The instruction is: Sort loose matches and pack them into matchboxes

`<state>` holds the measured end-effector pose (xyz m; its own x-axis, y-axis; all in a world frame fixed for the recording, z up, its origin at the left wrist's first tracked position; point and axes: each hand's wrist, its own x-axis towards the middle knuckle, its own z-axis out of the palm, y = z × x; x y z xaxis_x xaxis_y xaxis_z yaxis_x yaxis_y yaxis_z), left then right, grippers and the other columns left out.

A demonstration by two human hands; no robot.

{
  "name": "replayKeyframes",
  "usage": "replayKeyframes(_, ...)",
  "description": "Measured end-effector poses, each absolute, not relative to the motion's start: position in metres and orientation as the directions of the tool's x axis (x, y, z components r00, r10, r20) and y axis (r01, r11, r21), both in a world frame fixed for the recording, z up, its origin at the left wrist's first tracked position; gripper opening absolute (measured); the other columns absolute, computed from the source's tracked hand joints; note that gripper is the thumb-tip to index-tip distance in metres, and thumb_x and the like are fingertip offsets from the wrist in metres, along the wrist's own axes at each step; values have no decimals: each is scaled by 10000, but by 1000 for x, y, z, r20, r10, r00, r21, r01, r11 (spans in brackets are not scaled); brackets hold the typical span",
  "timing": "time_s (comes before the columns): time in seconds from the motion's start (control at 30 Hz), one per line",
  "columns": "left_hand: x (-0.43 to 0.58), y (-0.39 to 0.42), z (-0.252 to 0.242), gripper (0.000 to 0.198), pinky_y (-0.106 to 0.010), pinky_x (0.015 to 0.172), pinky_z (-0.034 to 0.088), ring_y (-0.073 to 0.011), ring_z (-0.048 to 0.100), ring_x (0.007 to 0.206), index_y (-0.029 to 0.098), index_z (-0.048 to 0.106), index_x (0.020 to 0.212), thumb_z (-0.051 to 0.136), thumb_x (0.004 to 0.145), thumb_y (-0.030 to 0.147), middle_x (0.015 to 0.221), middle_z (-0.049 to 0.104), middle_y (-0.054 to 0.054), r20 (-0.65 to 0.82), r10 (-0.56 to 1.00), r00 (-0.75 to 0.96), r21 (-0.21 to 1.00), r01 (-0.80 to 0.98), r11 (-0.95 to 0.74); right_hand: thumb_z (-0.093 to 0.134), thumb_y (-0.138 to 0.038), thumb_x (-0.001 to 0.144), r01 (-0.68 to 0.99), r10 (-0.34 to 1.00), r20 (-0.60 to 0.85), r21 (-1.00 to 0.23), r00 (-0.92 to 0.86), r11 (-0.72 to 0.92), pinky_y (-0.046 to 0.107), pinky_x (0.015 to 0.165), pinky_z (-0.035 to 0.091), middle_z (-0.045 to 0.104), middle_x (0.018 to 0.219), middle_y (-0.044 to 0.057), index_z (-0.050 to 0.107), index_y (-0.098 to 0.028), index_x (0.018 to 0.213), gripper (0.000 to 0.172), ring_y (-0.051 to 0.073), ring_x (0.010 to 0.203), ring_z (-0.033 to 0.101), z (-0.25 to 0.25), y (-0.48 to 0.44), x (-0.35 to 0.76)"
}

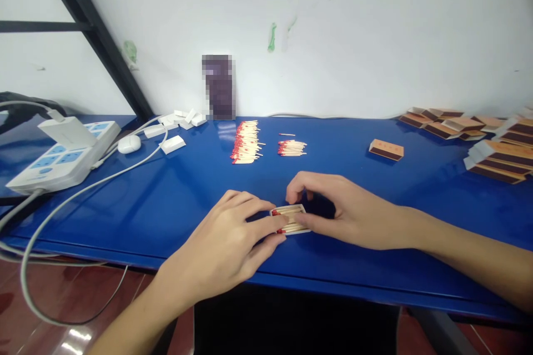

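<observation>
An open matchbox tray [291, 218] filled with red-tipped matches lies near the front edge of the blue table [166, 205]. My left hand [233, 241] holds its left end with fingers curled around it. My right hand [337, 208] grips the tray's right side, thumb and fingers bent over it. Farther back lie a long pile of matches [245, 142] and a smaller bundle of matches [292, 147], with one single match [287, 135] behind it.
A closed matchbox [386, 150] lies at the right middle. Stacks of matchboxes [491, 147] fill the far right. A power strip [62, 155], white cables [83, 188], a white earbud case [129, 144] and small white blocks [179, 122] sit at the left. A dark metal frame [95, 28] leans against the wall.
</observation>
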<state>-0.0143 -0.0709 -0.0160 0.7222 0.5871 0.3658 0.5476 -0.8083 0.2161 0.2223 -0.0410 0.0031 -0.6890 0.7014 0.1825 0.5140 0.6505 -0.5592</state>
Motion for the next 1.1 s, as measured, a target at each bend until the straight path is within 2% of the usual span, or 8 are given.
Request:
replayKeyframes(0.1, -14, -72, -17, 276, -364, 896, 416, -171, 598, 982, 228, 590, 1234, 543, 966, 271, 1093, 672, -15, 378, 601, 704, 231, 557, -798, 462, -372, 913, 739, 782, 300, -266, -546, 619, 364, 758, 466, 642, 1019, 100, 560, -201, 1019, 224, 238, 906, 595, 10, -24, 242)
replayKeyframes(0.17, -13, -72, -18, 331, -364, 900, 420, -172, 601, 981, 200, 554, 1276, 563, 954, 274, 1100, 677, -27, 397, 610, 685, 235, 567, -790, 443, -359, 891, 921, 857, 362, 11, -368, 391, 424, 784, 446, 619, 1087, 165, 559, -176, 1076, 285, 315, 992, 580, 12, -7, 267)
replayKeyframes(0.27, -13, -71, -19, 307, -358, 909, 420, -171, 602, 1001, 183, 572, 1241, 575, 948, 275, 1129, 681, -30, 419, 615, 668, 236, 574, -784, 431, -372, 869, 968, 954, 226, 199, -198, 154, 437, 731, 429, 607, 1090, 219, 537, -141, 1115, 354, 346, 933, 597, 7, 21, 313)
replayKeyframes(0.37, -12, -70, -18, 242, -357, 908, 417, -166, 603, 1005, 211, 604, 1191, 551, 961, 265, 1125, 686, -11, 404, 617, 675, 239, 573, -784, 444, -358, 853, 975, 989, 20, 167, -149, 144, 400, 686, 417, 629, 957, 167, 515, -175, 1014, 254, 297, 837, 603, 0, 39, 346)
replayKeyframes(0.5, -12, -69, -16, 214, -364, 902, 418, -170, 604, 1004, 224, 625, 1158, 542, 966, 272, 1128, 683, -10, 390, 630, 671, 234, 590, -773, 485, -248, 809, 964, 971, -35, 115, -237, 239, 369, 675, 415, 617, 890, 115, 463, -201, 896, 101, 251, 789, 591, 6, 34, 342)
replayKeyframes(0.7, -11, -70, -16, 241, -386, 911, 435, -198, 607, 1009, 203, 626, 1166, 546, 958, 296, 1118, 685, -48, 383, 661, 645, 243, 621, -746, 614, -302, 799, 744, 749, -140, -324, -648, 584, 305, 631, 433, 656, 912, 31, 529, -257, 1012, 234, 185, 744, 593, 29, -26, 275)
replayKeyframes(0.83, -12, -70, -17, 243, -379, 914, 447, -196, 616, 1021, 194, 626, 1163, 543, 962, 302, 1130, 685, -52, 385, 659, 647, 259, 609, -750, 651, -299, 773, 621, 687, -27, -454, -726, 639, 299, 652, 439, 653, 909, 1, 550, -265, 982, 235, 174, 744, 589, 25, -44, 245)
replayKeyframes(1.1, -12, -70, -17, 211, -374, 923, 442, -183, 611, 1021, 207, 645, 1127, 533, 970, 294, 1130, 686, -27, 350, 670, 655, 303, 598, -742, 672, -334, 781, 594, 704, 72, -481, -706, 645, 279, 654, 421, 640, 853, -27, 561, -249, 957, 224, 151, 725, 566, 13, -37, 240)
